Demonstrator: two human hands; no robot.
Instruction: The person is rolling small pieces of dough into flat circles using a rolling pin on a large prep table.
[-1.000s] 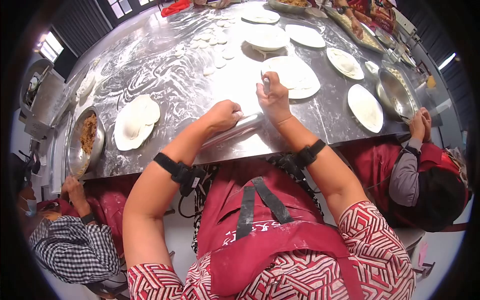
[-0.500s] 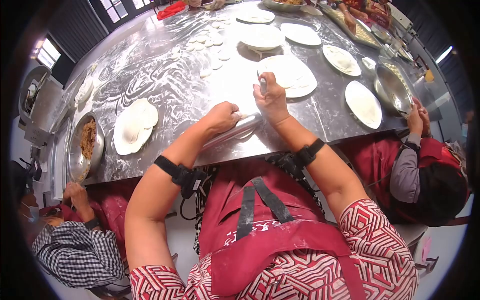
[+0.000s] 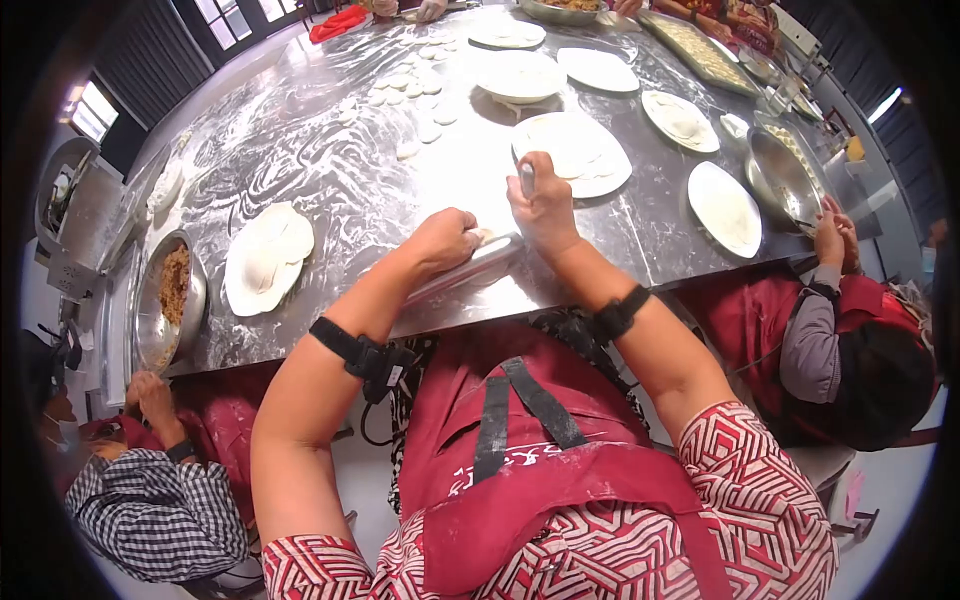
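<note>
Grey rod [image 3: 527, 180] — partly hidden

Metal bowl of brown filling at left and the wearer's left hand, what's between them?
The head view shows a white plate of flat dough between the bowl and the left hand.

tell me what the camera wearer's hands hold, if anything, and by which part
The right hand closes round a slim grey rod-like thing, just below its protruding end; the rest is hidden. Whether the left hand, fingers curled, holds anything cannot be told.
</note>
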